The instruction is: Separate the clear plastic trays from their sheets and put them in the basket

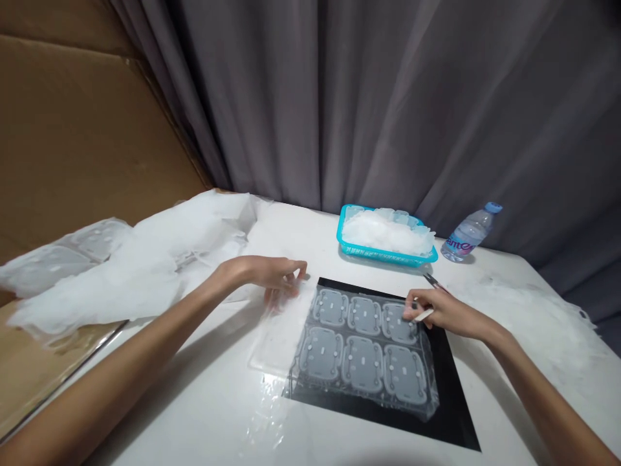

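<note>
Head view: the left hand (279, 275) reaches in over the white counter (204, 408), its fingers drawn close together and pinching the upper edge of a clear film (277, 333) that lies flat just left of the black mat (453, 404) and overlaps the mat's left edge. The right hand (444, 312) rests on the mat's upper right part, closed around a thin tool (423, 315) whose pale end points left at the moulded sheet (363, 353); a dark metal tip shows behind the knuckles. This translucent sheet lies on the mat and carries six rounded-rectangle shapes in two rows of three; the hand touches the top right one. Behind the mat stands a turquoise basket (383, 257) heaped with clear scraps, and a water bottle (468, 234) lies tilted just to its right. A loose heap of plastic sheeting (145, 268) covers the counter's left end, beside brown cardboard (72, 142). More thin scraps (533, 317) lie at the right, under a grey curtain (388, 97).
</note>
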`<move>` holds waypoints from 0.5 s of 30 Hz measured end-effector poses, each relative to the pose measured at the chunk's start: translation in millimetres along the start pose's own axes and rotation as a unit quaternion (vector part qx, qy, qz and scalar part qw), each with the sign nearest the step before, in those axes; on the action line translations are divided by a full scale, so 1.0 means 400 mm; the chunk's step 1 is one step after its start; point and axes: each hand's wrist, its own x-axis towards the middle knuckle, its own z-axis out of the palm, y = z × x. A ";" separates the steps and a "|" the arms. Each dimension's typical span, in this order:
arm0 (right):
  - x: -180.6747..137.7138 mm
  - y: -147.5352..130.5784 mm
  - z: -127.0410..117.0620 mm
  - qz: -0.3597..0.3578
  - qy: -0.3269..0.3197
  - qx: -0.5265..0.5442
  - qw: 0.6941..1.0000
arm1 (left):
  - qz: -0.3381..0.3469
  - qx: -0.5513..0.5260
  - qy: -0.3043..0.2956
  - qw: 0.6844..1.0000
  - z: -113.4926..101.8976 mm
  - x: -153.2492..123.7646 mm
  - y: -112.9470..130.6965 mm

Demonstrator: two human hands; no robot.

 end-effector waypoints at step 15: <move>-0.156 0.001 0.122 -0.073 0.120 0.299 0.944 | 0.330 0.249 0.228 0.882 0.355 0.127 0.280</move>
